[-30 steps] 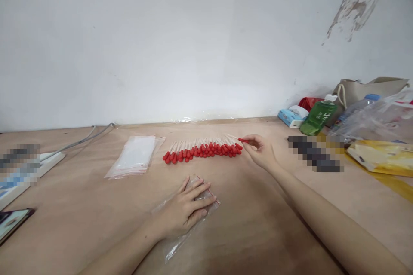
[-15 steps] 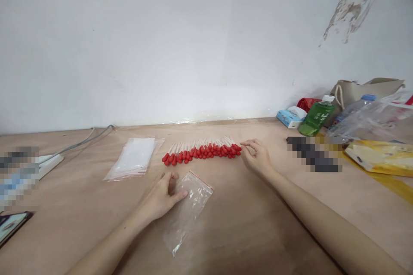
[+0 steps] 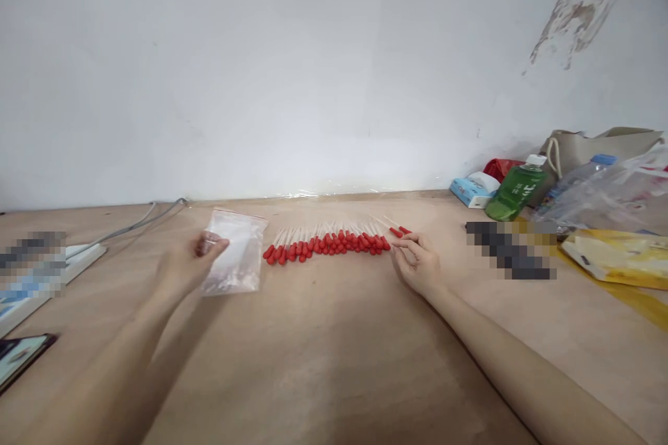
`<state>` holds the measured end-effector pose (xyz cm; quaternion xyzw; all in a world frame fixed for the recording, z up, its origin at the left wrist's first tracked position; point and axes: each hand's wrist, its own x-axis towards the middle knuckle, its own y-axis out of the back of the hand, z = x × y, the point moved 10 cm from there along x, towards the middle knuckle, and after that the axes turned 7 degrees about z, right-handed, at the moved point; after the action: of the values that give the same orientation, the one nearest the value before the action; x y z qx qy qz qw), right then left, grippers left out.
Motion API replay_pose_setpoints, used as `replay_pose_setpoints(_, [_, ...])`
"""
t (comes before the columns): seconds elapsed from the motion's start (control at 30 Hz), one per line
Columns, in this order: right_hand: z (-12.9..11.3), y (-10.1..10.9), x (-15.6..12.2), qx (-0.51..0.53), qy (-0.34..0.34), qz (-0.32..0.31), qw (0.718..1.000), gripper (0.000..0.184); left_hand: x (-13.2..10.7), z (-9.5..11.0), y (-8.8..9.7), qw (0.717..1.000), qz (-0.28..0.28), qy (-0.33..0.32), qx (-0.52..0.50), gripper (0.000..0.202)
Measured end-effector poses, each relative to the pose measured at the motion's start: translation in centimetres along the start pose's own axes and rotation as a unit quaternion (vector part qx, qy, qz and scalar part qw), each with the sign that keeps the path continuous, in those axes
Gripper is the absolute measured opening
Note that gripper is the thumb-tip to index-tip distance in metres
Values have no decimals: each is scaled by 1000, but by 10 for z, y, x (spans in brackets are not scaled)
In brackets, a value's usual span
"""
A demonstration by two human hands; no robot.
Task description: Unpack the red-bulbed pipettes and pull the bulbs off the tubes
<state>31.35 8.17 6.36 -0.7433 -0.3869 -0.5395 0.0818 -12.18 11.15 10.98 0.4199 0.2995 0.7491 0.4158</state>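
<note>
**Observer:** What is different on the left?

**Me:** My left hand [image 3: 191,261] has come up off the light wooden desk [image 3: 334,361]. The small clear plastic zip bag with a red seal strip [image 3: 234,254] lay flat in front of me half a second ago. Now it is lifted, pinched at its left edge between thumb and curled fingers, and it hangs upright just left of the row. The desk where it lay is bare wood.

**Observer:** And the stack of bags that lay over there?

**Me:** Cannot tell. The held bag covers that spot.

**Observer:** The right side?

**Me:** My right hand [image 3: 417,261] rests at the right end of the row of thin clear droppers with red rubber bulbs [image 3: 326,243]. The fingers are curled, nearly closed. Two droppers [image 3: 401,230] now sit apart from the row, their bulbs at my fingertips. It looks like a light pinch. A moment ago those fingertips only touched the row's end.

**Observer:** So where does the work stand?

**Me:** As I judge it, both hands are loaded, bag on the left and two droppers on the right. They are well apart, with the whole row between them. Whether the bag's mouth is open, I cannot tell. The green plastic bottle [image 3: 514,191] and the clutter on the far right have not moved.
</note>
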Motion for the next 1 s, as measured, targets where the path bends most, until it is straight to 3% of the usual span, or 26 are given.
replay_pose_setpoints(0.07, [6, 2, 0, -47, -10, 14, 999, 14, 20, -27, 1, 997, 1, 14, 76, 49])
replay_pose_setpoints(0.13, [18, 1, 1, -85, -46, 13, 995, 16, 29, -47, -11, 993, -19, 6, 113, 61])
replay_pose_setpoints(0.27, [46, -3, -4, -101, -154, -18, 983, 19, 31, -69, -42, 993, -66, -32, 93, 72])
replay_pose_setpoints(0.4, [57, -5, -8, -107, -195, -37, 974, 19, 30, -73, -43, 993, -71, -12, 89, 66])
replay_pose_setpoints(0.47, [58, -6, -9, -108, -195, -41, 974, 19, 27, -61, -29, 994, -23, -17, 109, 59])
replay_pose_setpoints(0.57, [59, -10, -9, -112, -195, -49, 973, 18, 6, -19, 7, 976, 162, -75, 125, 46])
replay_pose_setpoints(0.6, [60, -12, -8, -114, -195, -54, 973, 18, -9, 0, 14, 963, 214, -116, 115, 40])
replay_pose_setpoints(0.67, [64, -16, -6, -128, -191, -65, 971, 17, -43, 40, 14, 937, 259, -221, 76, 28])
replay_pose_setpoints(0.73, [70, -23, 1, -166, -174, -81, 967, 18, -75, 73, -2, 925, 216, -314, 2, 19])
replay_pose_setpoints(0.8, [76, -31, 10, -214, -145, -102, 961, 21, -104, 97, -24, 912, 133, -384, -52, 16])
replay_pose_setpoints(0.9, [88, -48, 28, -246, -108, -131, 954, 26, -128, 111, -48, 905, 41, -411, -107, 14])
replay_pose_setpoints(1.0, [98, -71, 45, -259, -73, -173, 947, 29, -131, 110, -60, 909, -6, -398, -124, 15])
